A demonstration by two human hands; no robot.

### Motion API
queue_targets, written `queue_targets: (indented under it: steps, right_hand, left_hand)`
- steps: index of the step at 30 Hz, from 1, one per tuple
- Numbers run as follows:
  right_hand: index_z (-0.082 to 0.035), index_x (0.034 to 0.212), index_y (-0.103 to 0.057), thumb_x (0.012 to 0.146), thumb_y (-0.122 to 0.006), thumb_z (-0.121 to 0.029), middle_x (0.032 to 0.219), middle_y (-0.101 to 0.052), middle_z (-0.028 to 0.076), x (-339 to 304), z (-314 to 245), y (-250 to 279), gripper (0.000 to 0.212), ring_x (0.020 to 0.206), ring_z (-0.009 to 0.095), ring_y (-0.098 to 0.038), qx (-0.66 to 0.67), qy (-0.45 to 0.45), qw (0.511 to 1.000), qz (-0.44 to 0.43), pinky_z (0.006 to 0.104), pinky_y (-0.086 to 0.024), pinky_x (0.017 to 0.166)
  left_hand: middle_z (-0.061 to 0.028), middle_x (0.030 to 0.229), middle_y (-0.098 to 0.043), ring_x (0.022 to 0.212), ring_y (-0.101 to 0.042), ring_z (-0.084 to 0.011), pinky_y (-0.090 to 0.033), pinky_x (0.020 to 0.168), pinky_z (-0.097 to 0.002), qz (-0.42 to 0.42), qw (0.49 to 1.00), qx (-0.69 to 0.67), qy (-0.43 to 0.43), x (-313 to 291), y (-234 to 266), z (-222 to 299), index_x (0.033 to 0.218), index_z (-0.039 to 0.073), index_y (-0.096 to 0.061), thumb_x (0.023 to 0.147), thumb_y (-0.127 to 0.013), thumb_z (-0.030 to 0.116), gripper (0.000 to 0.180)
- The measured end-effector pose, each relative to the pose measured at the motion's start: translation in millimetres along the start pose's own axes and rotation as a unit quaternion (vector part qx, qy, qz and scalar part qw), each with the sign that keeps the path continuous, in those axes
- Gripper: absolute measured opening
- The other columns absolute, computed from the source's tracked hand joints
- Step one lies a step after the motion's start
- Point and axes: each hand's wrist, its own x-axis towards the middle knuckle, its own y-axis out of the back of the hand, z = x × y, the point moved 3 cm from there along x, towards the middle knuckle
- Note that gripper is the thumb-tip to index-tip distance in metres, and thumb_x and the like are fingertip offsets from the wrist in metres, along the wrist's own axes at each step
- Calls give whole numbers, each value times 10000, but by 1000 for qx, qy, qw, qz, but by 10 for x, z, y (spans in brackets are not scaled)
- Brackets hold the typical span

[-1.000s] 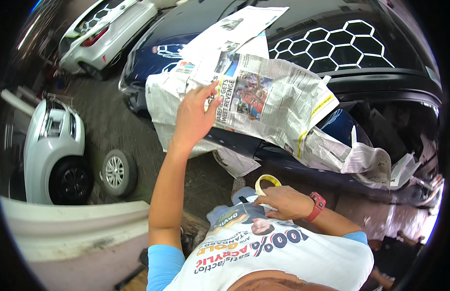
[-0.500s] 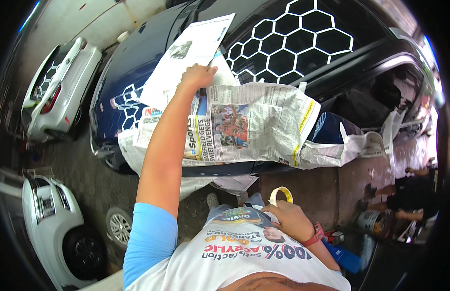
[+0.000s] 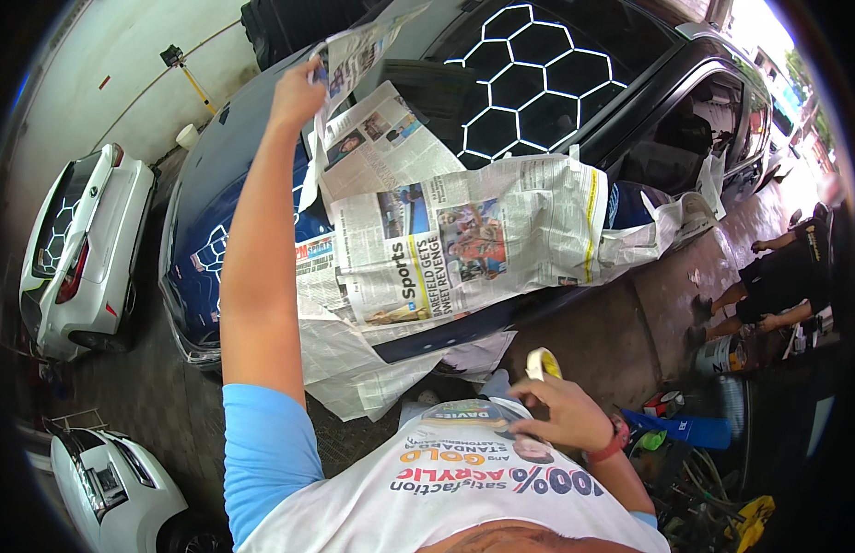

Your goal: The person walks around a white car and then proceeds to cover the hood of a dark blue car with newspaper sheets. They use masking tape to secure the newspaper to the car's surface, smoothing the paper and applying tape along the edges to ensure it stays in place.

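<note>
My left hand (image 3: 298,94) is stretched far out over the dark blue car (image 3: 239,138), its fingers closed on the edge of a newspaper sheet (image 3: 363,57) that is lifted and curling. Just below it, another newspaper page (image 3: 391,138) reaches up to the dark glass. More newspaper (image 3: 538,207) drapes over the car's near side and hangs down past its lower edge. Close to my shirt, my right hand (image 3: 570,415) holds a roll of masking tape (image 3: 544,363), which stands up from the fingers. That hand is slightly blurred. White hexagon outlines (image 3: 515,92) cover the glass.
A white car (image 3: 96,240) stands at the left, and another white vehicle (image 3: 114,488) at the lower left. At the right is a person in dark clothes (image 3: 787,267) beside a paint bucket (image 3: 718,355). A blue object (image 3: 690,429) and hoses lie at the lower right.
My left hand has moved left and farther out, lifting and folding back the newspaper sheet, which uncovers the page beneath. My right hand has shifted slightly with the tape. The view has turned.
</note>
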Motion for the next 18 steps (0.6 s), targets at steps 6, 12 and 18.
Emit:
queue_targets:
  steps: [6,12,18]
  right_hand:
    - [-42,1464,-581,889,-875,-295,1327,-647,238,1246,-803,-145,694,1169,379,-673,1,148,957,250,450,-533,1016]
    - [-24,1575,-460,894,-878,-316,1455,-545,283,2587,-1291,-147,850,1347,421,-577,80,137,906,392,482,-474,1108]
    - [16,1157,-770,945,-813,-226,965,-765,164,3047,-1058,-52,324,879,282,-728,204,171,868,419,416,-558,809]
  left_hand:
    - [-193,1332,-722,1063,-725,-199,-558,944,-298,23,910,-410,62,89,564,44,1506,-44,-595,865,-699,-7,651]
    - [-197,1294,-703,1097,-704,-213,-565,935,-305,92,811,-571,83,-260,710,755,1587,-127,-421,886,-710,-50,763]
    - [-137,1236,-647,1023,-673,-167,-562,885,-282,107,795,-593,67,-619,1199,576,1380,-104,-574,939,-691,20,472]
